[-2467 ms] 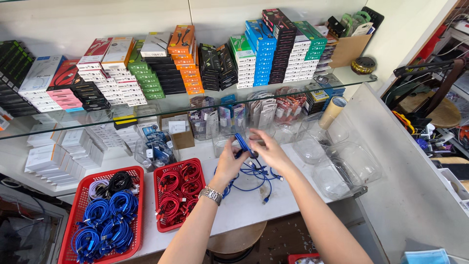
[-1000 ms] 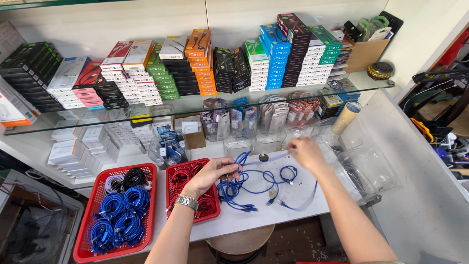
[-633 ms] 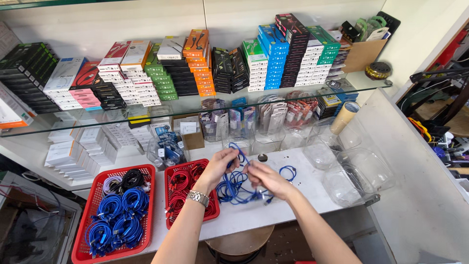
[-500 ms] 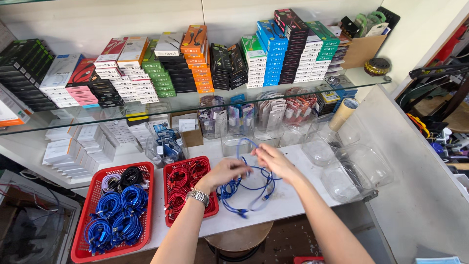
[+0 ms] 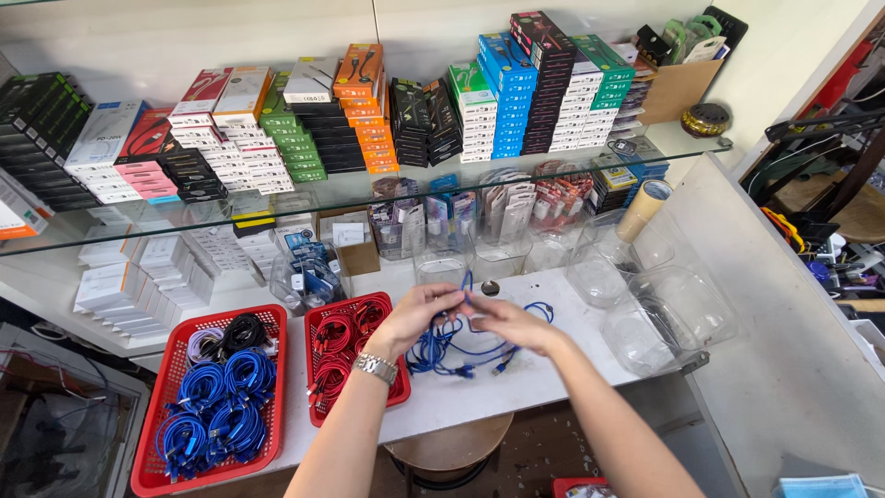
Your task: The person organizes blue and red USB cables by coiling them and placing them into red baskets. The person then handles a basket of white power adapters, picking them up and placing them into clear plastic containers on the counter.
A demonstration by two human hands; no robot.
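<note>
Both hands meet over the middle of the white tabletop [image 5: 516,392]; left hand [image 5: 419,318] and right hand [image 5: 507,323] each have fingers pinched narrow on the same blue cable [image 5: 461,355], which hangs just below and near of them in a loose tangle running left-right; both hands equally close. Two red baskets to the left: one [image 5: 147,475] with blue coils, one [image 5: 313,406] with red; exact cable count I can't tell.

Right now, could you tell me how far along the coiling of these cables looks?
Done: coiled blue cables fill the left red basket, red ones the second basket. In hand: the left hand and right hand work a loose blue cable. Left: a tangle of blue cables lies uncoiled on the white counter.
</note>
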